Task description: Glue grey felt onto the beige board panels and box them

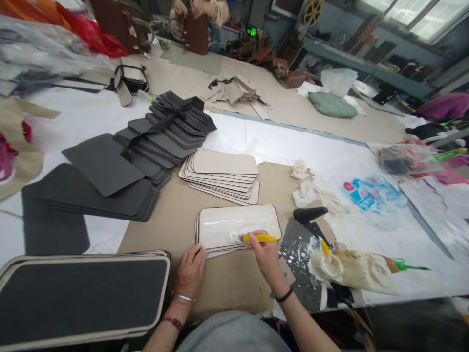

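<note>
My right hand (pixel 264 254) is closed around a yellow-handled brush (pixel 256 238), its white bristles resting on the near edge of a glossy, glue-wet beige panel (pixel 238 222). That panel tops a small stack on brown cardboard (pixel 176 215). My left hand (pixel 190 271) lies on the cardboard, fingers curled, pressing the stack's near left corner. A glue pot (pixel 331 266) with a second yellow brush stands just right of my right hand.
More beige panels (pixel 223 176) are stacked beyond, with fanned dark grey panels (pixel 146 146) to the left. Finished grey-on-beige boards (pixel 80 298) lie at the near left. White rags (pixel 311 188) and plastic bags sit right. Another person's hands (pixel 190 7) hold a brown bag far back.
</note>
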Demonstrator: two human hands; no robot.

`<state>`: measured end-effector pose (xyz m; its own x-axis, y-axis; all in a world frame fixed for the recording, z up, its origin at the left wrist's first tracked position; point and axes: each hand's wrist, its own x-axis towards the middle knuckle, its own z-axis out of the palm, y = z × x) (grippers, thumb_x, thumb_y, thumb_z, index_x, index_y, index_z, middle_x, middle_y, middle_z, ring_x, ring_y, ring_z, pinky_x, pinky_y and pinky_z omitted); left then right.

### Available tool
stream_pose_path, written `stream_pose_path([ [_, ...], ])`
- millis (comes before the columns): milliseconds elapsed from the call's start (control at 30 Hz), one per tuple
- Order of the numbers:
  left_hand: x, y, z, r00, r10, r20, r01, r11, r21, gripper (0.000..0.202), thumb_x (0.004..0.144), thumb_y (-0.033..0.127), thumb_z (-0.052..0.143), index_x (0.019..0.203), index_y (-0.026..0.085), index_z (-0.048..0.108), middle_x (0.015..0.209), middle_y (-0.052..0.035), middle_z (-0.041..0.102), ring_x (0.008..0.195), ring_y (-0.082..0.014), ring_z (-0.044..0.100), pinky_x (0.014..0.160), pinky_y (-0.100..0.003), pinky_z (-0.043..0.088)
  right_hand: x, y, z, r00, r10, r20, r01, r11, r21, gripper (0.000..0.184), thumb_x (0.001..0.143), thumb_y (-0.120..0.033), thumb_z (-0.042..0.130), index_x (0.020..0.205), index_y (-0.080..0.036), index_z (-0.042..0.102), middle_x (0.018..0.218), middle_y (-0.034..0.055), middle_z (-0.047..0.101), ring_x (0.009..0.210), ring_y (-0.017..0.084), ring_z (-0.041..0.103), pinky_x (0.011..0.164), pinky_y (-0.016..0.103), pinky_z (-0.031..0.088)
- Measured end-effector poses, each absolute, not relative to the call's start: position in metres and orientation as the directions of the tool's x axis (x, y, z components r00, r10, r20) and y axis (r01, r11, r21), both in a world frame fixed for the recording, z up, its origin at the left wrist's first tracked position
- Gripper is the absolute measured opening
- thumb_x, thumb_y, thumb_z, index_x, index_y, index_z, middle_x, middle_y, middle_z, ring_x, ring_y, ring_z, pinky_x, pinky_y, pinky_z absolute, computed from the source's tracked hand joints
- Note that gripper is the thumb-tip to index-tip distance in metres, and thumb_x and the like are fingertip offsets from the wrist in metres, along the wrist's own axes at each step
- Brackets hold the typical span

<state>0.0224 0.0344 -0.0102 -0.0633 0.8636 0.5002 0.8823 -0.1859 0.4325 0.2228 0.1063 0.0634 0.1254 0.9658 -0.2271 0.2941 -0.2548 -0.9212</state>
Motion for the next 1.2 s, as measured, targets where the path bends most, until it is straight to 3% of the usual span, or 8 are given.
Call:
stream_pose_path([
  [133, 0.021, 0.035, -0.011, -0.055, 0.852, 0.521, 0.880, -0.205, 0.428, 0.016, 0.082, 0.019, 0.049, 0.095, 0.019, 0.058, 0.090, -0.0073, 0.061, 0.083, -0.0173, 0.057, 0.074, -0.032, 0.049, 0.301, 0.130, 0.074, 0.348, 0.929, -0.130, 0.452, -0.288, -0.844, 0.035, 0.071, -0.049, 0.056, 0.081, -0.016, 0.056, 0.067, 0.0050, 0.063, 0.061, 0.021, 0.063, 0.063, 0.034, 0.050],
  [233, 0.021, 0.035, -0.009, -0.038, 0.847, 0.531, 0.890, -0.213, 0.403, 0.015, 0.082, 0.020, 0.050, 0.094, 0.018, 0.058, 0.089, -0.0076, 0.061, 0.082, -0.0172, 0.057, 0.074, -0.032, 0.050, 0.314, 0.152, 0.083, 0.408, 0.910, -0.067, 0.477, -0.276, -0.834, 0.040, 0.068, -0.051, 0.057, 0.083, -0.015, 0.058, 0.065, 0.0057, 0.065, 0.062, 0.021, 0.064, 0.063, 0.034, 0.050],
  [433, 0.019, 0.037, -0.006, -0.003, 0.843, 0.537, 0.906, -0.225, 0.359, 0.015, 0.082, 0.020, 0.049, 0.093, 0.017, 0.059, 0.089, -0.0077, 0.061, 0.080, -0.0163, 0.058, 0.072, -0.031, 0.050, 0.290, 0.192, 0.067, 0.348, 0.918, -0.189, 0.322, -0.306, -0.896, 0.040, 0.066, -0.051, 0.058, 0.080, -0.014, 0.058, 0.065, 0.0066, 0.067, 0.057, 0.019, 0.064, 0.058, 0.031, 0.052],
  [600, 0.021, 0.038, -0.003, 0.012, 0.833, 0.554, 0.910, -0.239, 0.340, 0.013, 0.081, 0.018, 0.050, 0.091, 0.015, 0.059, 0.088, -0.0081, 0.061, 0.079, -0.0159, 0.058, 0.072, -0.029, 0.049, 0.329, 0.198, 0.067, 0.462, 0.867, -0.185, 0.398, -0.389, -0.831, 0.032, 0.066, -0.045, 0.057, 0.078, -0.015, 0.058, 0.064, 0.0062, 0.066, 0.057, 0.020, 0.064, 0.059, 0.031, 0.053],
  [867, 0.022, 0.036, -0.005, -0.008, 0.845, 0.534, 0.914, -0.211, 0.347, 0.014, 0.080, 0.019, 0.052, 0.092, 0.015, 0.059, 0.090, -0.0090, 0.061, 0.082, -0.0172, 0.057, 0.072, -0.030, 0.049, 0.332, 0.158, 0.099, 0.305, 0.932, -0.196, 0.525, -0.336, -0.782, 0.033, 0.069, -0.050, 0.055, 0.077, -0.018, 0.056, 0.064, 0.0052, 0.065, 0.060, 0.021, 0.064, 0.058, 0.032, 0.053],
  [1067, 0.022, 0.035, -0.008, -0.010, 0.853, 0.521, 0.905, -0.214, 0.369, 0.014, 0.080, 0.018, 0.052, 0.092, 0.015, 0.059, 0.091, -0.0090, 0.061, 0.083, -0.0173, 0.057, 0.074, -0.031, 0.049, 0.333, 0.149, 0.101, 0.367, 0.917, -0.158, 0.559, -0.352, -0.751, 0.035, 0.070, -0.051, 0.054, 0.080, -0.018, 0.053, 0.067, 0.0053, 0.065, 0.062, 0.020, 0.064, 0.061, 0.032, 0.052],
  [1200, 0.023, 0.035, -0.006, -0.057, 0.869, 0.491, 0.892, -0.176, 0.415, 0.016, 0.081, 0.018, 0.050, 0.095, 0.017, 0.058, 0.092, -0.0075, 0.061, 0.085, -0.0168, 0.057, 0.075, -0.032, 0.050, 0.331, 0.145, 0.104, 0.269, 0.932, -0.243, 0.616, -0.361, -0.700, 0.029, 0.074, -0.049, 0.049, 0.079, -0.021, 0.054, 0.066, 0.0059, 0.066, 0.065, 0.022, 0.065, 0.063, 0.033, 0.050],
])
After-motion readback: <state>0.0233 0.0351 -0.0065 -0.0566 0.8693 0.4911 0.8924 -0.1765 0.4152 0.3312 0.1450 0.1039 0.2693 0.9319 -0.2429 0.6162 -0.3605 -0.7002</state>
